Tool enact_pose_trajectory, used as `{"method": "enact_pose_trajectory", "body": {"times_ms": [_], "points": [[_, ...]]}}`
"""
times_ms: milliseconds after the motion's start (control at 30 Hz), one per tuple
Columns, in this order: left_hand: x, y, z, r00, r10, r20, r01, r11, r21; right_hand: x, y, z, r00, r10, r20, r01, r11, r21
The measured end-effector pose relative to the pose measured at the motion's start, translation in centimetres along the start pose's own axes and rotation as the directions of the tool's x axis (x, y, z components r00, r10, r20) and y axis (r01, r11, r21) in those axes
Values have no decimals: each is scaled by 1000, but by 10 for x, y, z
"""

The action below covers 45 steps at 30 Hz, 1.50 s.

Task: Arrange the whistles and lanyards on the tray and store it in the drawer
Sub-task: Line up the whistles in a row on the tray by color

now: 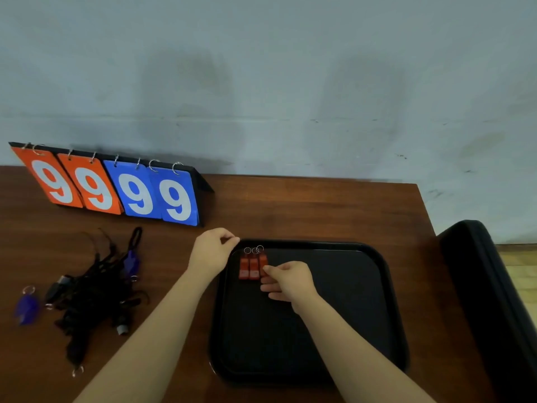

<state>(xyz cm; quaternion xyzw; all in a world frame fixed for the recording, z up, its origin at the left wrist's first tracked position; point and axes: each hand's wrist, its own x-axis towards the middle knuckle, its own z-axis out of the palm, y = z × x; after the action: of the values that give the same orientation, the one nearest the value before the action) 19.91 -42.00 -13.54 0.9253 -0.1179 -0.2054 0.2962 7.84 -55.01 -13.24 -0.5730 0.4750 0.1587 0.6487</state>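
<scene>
Right hand [287, 282] pinches the rightmost red whistle [263, 264]; left hand [210, 254], loosely curled, touches the tray [389, 286] rim.

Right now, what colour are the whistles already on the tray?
Red: three red whistles with silver key rings, side by side at the black tray's far-left corner. Head view.

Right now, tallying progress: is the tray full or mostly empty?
Mostly empty: the tray holds only three red whistles in its far-left corner.
</scene>
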Motion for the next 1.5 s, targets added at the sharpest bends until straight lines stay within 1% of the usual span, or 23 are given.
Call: {"method": "enact_pose_trajectory", "body": {"times_ms": [100,133,200,267,300,367,467,567,667,767,867,1033,1233,1500], "points": [[-13,-12,-4,999,-31,21,31,999,-15,-2,2,2,1000,-6,20,7,999,-52],[-16,-14,-5,999,-32,38,32,999,-18,-2,3,3,1000,-19,15,21,994,-105],[-22,-15,-6,994,-29,106,26,999,22,0,4,2,995,-94,-37,80,955,-285],[-27,-14,-6,982,-22,187,4,995,97,2,7,0,970,-223,-100,162,892,-421],[-29,-13,-4,977,-21,214,-7,991,131,2,8,-2,957,-274,-101,203,873,-444],[-34,-10,0,972,-19,234,-25,983,184,2,8,-4,946,-317,-64,254,851,-460],[-40,-9,7,972,2,237,-60,969,238,7,9,-6,950,-312,-22,260,826,-499],[-40,-9,11,978,8,211,-58,971,232,10,12,-7,958,-287,11,247,806,-538],[-41,-8,13,983,4,185,-50,969,242,10,12,-8,952,-307,-11,248,788,-563],[-43,-6,16,990,3,138,-41,962,272,12,9,-4,901,-427,-82,305,755,-581],[-45,-4,19,994,0,105,-29,962,271,16,4,2,867,-492,-76,367,735,-571],[-44,-6,19,994,5,112,-33,968,250,21,2,7,856,-515,-52,407,732,-546],[-45,-8,21,995,14,104,-40,966,256,22,6,6,889,-453,-62,379,806,-454],[-46,-6,19,995,19,100,-43,968,248,21,11,11,898,-432,-84,367,841,-398]]}}
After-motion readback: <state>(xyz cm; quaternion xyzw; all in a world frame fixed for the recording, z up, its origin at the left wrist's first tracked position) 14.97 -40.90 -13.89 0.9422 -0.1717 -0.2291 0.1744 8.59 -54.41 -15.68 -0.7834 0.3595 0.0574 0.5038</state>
